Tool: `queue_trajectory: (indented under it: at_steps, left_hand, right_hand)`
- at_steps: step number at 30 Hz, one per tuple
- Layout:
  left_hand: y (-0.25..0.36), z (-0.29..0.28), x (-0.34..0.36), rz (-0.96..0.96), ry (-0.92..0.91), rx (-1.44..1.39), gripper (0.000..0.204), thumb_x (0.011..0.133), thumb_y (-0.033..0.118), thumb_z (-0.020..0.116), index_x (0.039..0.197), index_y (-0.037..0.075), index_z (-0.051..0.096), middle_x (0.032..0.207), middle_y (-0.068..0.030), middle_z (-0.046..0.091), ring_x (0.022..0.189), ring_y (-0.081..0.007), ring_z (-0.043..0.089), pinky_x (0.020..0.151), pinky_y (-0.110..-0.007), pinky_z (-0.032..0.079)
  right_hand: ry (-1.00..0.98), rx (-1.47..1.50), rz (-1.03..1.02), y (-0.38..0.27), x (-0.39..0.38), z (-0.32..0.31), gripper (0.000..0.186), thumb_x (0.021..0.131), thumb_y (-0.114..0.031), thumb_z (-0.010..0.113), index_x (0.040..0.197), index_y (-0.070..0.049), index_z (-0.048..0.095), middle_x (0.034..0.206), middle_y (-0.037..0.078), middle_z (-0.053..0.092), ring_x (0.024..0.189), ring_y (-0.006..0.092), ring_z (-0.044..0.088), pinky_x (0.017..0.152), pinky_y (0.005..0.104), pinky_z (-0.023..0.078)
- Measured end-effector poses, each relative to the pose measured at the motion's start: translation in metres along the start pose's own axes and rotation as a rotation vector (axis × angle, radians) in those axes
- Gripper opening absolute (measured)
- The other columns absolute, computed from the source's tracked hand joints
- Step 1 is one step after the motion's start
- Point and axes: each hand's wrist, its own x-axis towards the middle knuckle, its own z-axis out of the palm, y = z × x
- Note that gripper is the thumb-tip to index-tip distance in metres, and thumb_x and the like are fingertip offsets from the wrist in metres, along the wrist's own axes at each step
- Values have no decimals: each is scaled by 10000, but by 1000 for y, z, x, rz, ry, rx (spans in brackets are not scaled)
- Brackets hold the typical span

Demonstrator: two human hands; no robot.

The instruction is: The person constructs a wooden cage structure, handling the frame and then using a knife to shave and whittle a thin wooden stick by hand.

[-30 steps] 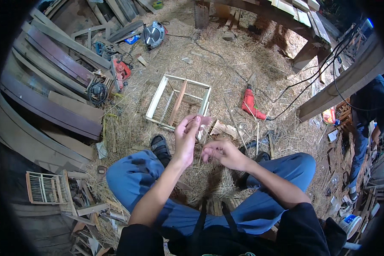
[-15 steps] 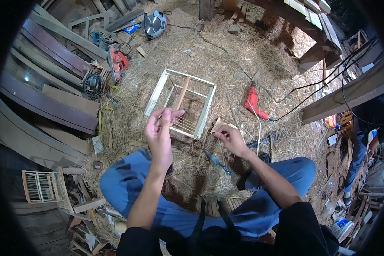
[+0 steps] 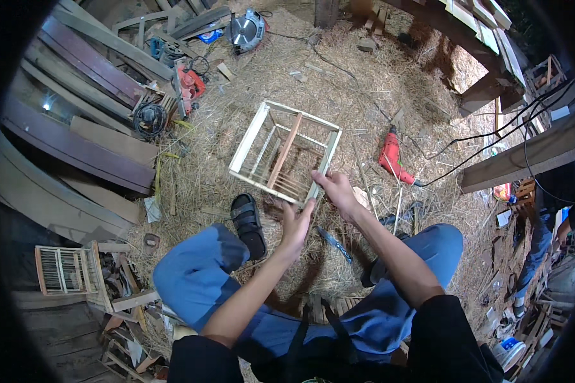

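A small open wooden cage frame [image 3: 249, 137] with pale rails, thin bars and a reddish-brown crosspiece [image 3: 285, 150] stands in front of me, slightly turned. My left hand [image 3: 295, 231] grips its near right corner from below, thumb on the rail. Along the right rail, my right hand [image 3: 338, 193] pinches the wood between thumb and fingers; whether a thin stick is also held there is hidden. A slim blue tool [image 3: 334, 244] lies on the straw just nearer than my right hand.
A red drill [image 3: 396, 156] with a cord lies to the right. Beyond are a circular saw [image 3: 245, 32] and a red power tool [image 3: 188, 88]. Curved boards [image 3: 76, 150] line the left, near another barred cage [image 3: 64, 271]. Another person's leg [image 3: 535, 252] shows at right.
My left hand has come down and right, from the crosspiece to the frame's near right corner. My right hand has moved up onto the right rail. The view has shifted slightly.
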Motion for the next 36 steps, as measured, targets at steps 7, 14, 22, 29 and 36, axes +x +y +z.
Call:
queue_trajectory:
  at_steps: [7,14,22,29,36]
  left_hand:
    - [100,5,-35,357,20,-50,539,994,399,572,1328,0,432,1114,-103,591,1043,-188,570,958,-364,462]
    - [121,39,-39,173,-165,-335,164,1033,265,535,986,109,513,706,40,438,575,-57,420,581,-242,405]
    - [132,63,-50,142,-254,-322,146,1050,258,501,981,130,514,654,61,404,476,-45,300,540,-218,351]
    - [158,50,-50,242,-298,-409,269,1066,264,457,841,129,513,619,77,381,458,-45,274,544,-219,357]
    - [172,28,-46,227,-226,-311,388,1079,368,392,1195,29,540,764,-14,532,661,-95,495,701,-267,445]
  right_hand:
    - [-108,220,-388,-104,-84,-25,444,957,-375,657,1164,18,655,806,-4,595,680,74,486,613,227,372]
    - [-81,-5,-386,-98,-132,-63,416,988,-353,610,1232,-16,629,867,-17,651,777,99,571,687,278,450]
    - [716,-520,-479,-28,-108,-105,480,903,-428,669,1092,8,597,768,214,647,743,373,672,661,475,500]
    - [485,-265,-443,10,-96,-101,451,940,-406,652,1046,33,665,760,121,652,716,231,625,651,380,490]
    - [465,333,-599,-35,-129,-107,167,946,-182,686,878,-38,637,699,-59,537,607,27,462,536,202,349]
